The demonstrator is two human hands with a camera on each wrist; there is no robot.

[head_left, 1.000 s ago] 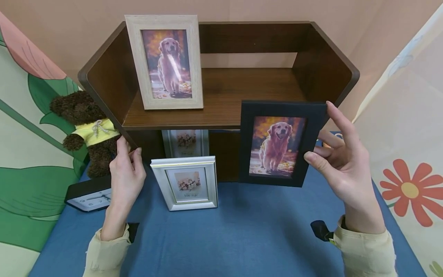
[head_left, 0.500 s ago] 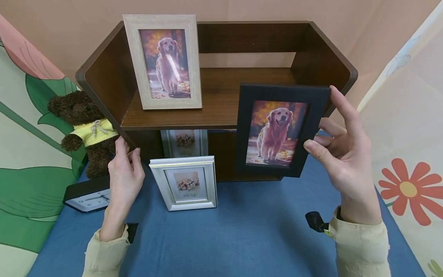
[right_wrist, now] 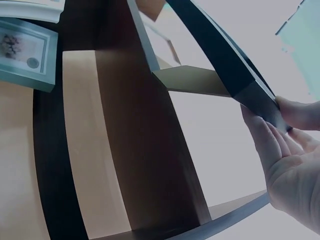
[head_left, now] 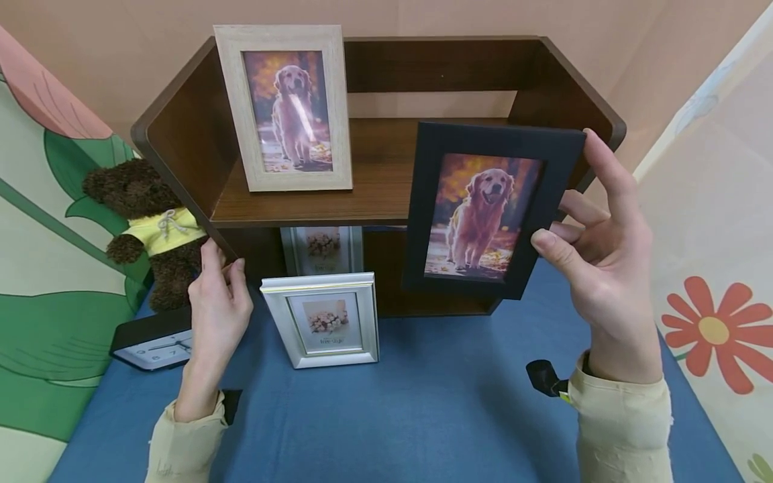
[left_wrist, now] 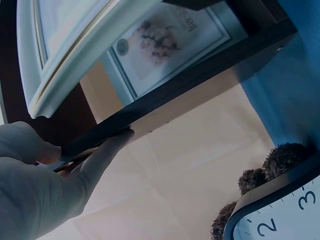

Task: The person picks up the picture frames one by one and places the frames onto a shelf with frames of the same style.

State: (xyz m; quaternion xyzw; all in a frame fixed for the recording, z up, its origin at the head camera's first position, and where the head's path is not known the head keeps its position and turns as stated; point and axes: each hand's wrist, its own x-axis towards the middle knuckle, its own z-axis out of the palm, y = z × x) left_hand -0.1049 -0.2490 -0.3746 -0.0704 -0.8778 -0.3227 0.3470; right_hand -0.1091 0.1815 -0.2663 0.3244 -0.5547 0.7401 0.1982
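Observation:
My right hand (head_left: pixel 622 268) pinches the right edge of a black picture frame (head_left: pixel 471 221) holding a dog photo. The frame hangs tilted before the right half of a dark brown wooden shelf (head_left: pixel 386 204). In the right wrist view the thumb and fingers clasp its edge, and a stand leg (right_wrist: pixel 195 80) juts from its back. My left hand (head_left: pixel 220 302) grips the front edge of the shelf's left side panel (left_wrist: pixel 200 70) with thumb and fingers. A cream picture frame (head_left: pixel 345 134) stands on the upper board at left.
A silver picture frame (head_left: pixel 370 322) stands on the blue cloth (head_left: pixel 423 416), and another picture frame (head_left: pixel 357 251) is in the lower compartment. Left of the shelf are a brown teddy bear (head_left: pixel 160 231) in yellow and a black clock (head_left: pixel 151 339).
My right hand has lifted the black picture frame upward, from below the board's front edge to partly in front of the upper compartment. My left hand keeps its grip on the shelf panel.

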